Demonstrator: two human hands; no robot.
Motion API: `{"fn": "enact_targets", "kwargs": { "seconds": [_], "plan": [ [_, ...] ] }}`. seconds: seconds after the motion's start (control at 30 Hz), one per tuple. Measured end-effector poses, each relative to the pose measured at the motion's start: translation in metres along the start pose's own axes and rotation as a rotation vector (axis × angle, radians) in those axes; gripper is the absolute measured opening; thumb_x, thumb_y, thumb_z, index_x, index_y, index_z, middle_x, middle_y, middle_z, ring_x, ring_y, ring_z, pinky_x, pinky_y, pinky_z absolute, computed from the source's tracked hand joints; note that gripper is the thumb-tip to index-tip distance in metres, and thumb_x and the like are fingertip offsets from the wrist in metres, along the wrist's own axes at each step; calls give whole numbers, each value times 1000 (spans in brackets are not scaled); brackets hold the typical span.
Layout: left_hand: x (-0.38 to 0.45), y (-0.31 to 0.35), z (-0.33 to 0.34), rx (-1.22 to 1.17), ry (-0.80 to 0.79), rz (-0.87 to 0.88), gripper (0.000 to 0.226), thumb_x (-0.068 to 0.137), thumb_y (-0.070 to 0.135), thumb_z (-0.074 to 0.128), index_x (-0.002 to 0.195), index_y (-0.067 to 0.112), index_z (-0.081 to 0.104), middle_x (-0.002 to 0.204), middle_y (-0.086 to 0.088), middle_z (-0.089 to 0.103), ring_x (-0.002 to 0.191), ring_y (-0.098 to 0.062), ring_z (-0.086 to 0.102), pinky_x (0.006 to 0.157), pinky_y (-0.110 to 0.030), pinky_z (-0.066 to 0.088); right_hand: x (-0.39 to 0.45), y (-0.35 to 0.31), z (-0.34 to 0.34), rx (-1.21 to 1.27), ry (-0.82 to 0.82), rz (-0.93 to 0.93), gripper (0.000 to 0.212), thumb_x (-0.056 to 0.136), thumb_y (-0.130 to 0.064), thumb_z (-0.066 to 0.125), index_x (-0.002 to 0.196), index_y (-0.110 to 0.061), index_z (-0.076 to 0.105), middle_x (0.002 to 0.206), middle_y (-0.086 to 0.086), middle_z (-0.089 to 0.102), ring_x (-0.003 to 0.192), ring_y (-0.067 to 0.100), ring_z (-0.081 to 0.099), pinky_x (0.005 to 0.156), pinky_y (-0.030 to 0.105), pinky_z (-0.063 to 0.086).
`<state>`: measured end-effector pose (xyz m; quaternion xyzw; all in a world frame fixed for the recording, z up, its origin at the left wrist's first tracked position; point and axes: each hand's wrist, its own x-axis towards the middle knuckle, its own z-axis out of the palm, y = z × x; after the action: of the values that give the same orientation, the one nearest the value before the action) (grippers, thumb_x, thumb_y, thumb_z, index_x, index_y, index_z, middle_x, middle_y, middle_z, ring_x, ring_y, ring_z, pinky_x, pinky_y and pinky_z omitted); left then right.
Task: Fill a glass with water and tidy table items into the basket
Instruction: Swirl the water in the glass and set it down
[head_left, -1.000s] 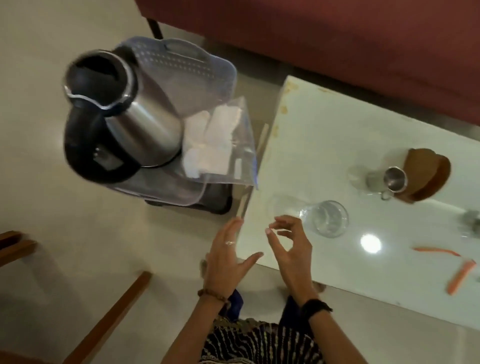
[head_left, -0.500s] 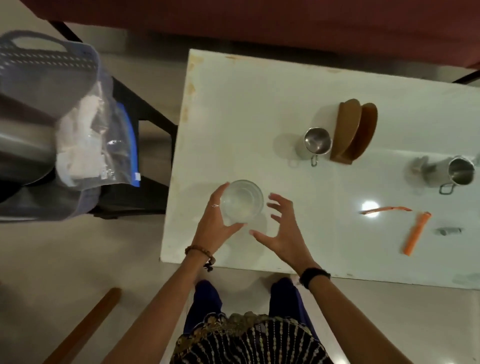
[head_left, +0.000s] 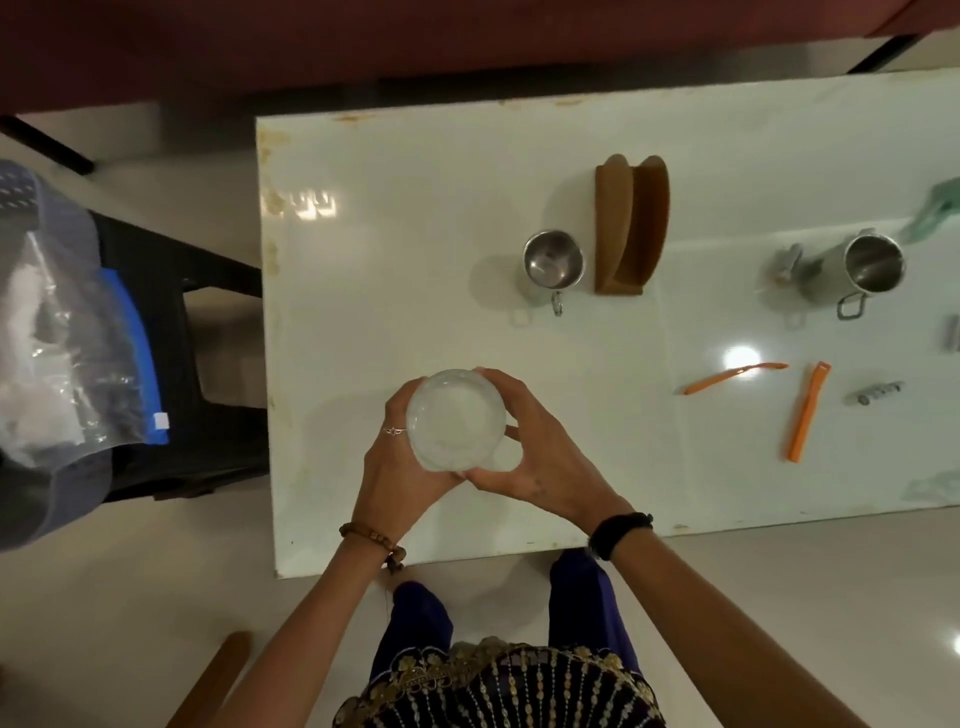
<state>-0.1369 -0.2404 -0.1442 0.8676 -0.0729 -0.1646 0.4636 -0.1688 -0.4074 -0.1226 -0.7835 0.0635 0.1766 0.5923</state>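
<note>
Both hands form the grip on the glass (head_left: 455, 419): the left hand (head_left: 397, 467) wraps its left side, a ring showing on one finger, and the right hand (head_left: 540, 457) cups its right side and near edge, fingers curled onto the wall. The glass stands upright over the near left part of the white bench (head_left: 415, 249); whether its base rests on the surface cannot be told. Farther back stand a small steel cup (head_left: 551, 260) and, just beside it, a brown wooden holder (head_left: 631, 223). To the right are a taller steel mug (head_left: 872, 265), two orange strips (head_left: 735, 376) (head_left: 808, 410) lying apart, and a small grey piece (head_left: 875, 393). Left of the bench, on a black stool (head_left: 197, 322), sits the basket (head_left: 31, 499) with a clear plastic bag (head_left: 67, 358) in it.
</note>
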Motion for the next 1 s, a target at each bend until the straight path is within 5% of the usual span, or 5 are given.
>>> {"fn": "enact_targets", "kwargs": {
  "seconds": [0.37,0.6,0.7,0.87,1.0],
  "plan": [
    [55,157,65,18,-247,230,102,46,36,87,112,72,18,104,52,39,90,21,48,72,12,30,-56,-35,-163,-38,211,-78,93,66,-38,81,130,-57,17,128,-47,29,121,-15,39,83,-1,40],
    [132,231,138,24,-224,371,88,48,31,86,111,52,28,115,35,41,102,8,47,84,-12,45,-32,-22,-287,-69,233,-117,87,64,-36,82,126,-59,26,124,-40,41,115,-13,45,77,1,44],
    [168,244,167,18,-161,374,89,46,27,88,112,43,30,108,49,33,96,15,46,73,-1,42,-7,-10,-327,-108,223,-133,86,65,-35,82,124,-56,25,123,-35,41,113,-16,44,75,0,44],
    [216,244,217,65,-108,356,87,53,30,86,124,14,40,105,17,42,81,12,44,69,16,23,35,21,-375,-143,180,-129,84,65,-31,82,127,-44,26,121,-34,37,111,-16,43,73,2,46],
    [244,232,243,39,-120,312,88,55,30,85,126,19,34,108,14,43,85,-2,51,68,5,35,60,46,-393,-224,165,-135,85,65,-31,82,130,-32,28,125,-16,39,111,7,48,79,12,52]
  ]
}}
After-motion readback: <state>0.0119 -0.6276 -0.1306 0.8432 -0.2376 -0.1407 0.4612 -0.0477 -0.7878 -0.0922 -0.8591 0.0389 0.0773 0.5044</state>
